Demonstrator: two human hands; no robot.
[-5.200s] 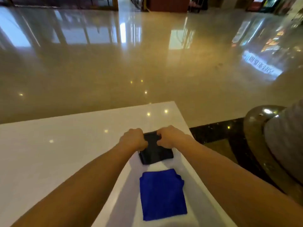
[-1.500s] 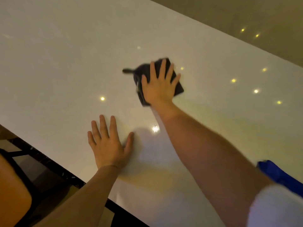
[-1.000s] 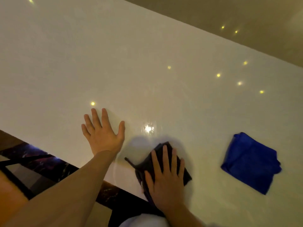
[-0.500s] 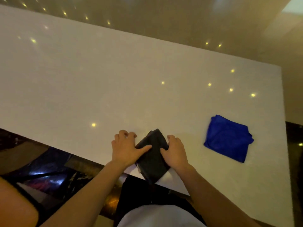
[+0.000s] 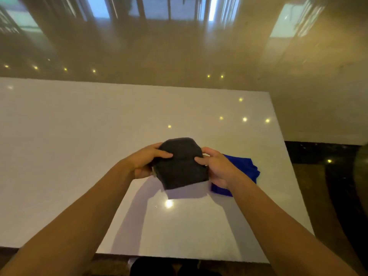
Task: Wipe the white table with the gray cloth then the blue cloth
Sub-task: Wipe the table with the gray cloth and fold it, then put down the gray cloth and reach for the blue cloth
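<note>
The folded gray cloth (image 5: 180, 163) is lifted off the white table (image 5: 69, 136), casting a shadow below it. My left hand (image 5: 144, 162) grips its left side and my right hand (image 5: 216, 168) grips its right side, thumbs on top. The blue cloth (image 5: 242, 166) lies flat on the table just right of my right hand, which hides part of it.
The table's right edge (image 5: 288, 162) and near edge (image 5: 179, 257) border a dark marble strip of floor. A glossy tan floor stretches beyond the far edge. A rounded dark object (image 5: 361, 176) sits at the far right of the view.
The gray cloth, half a second ago on the table at its near edge between both hands, is now raised above the surface and nearer the blue cloth. The view has tilted up.
</note>
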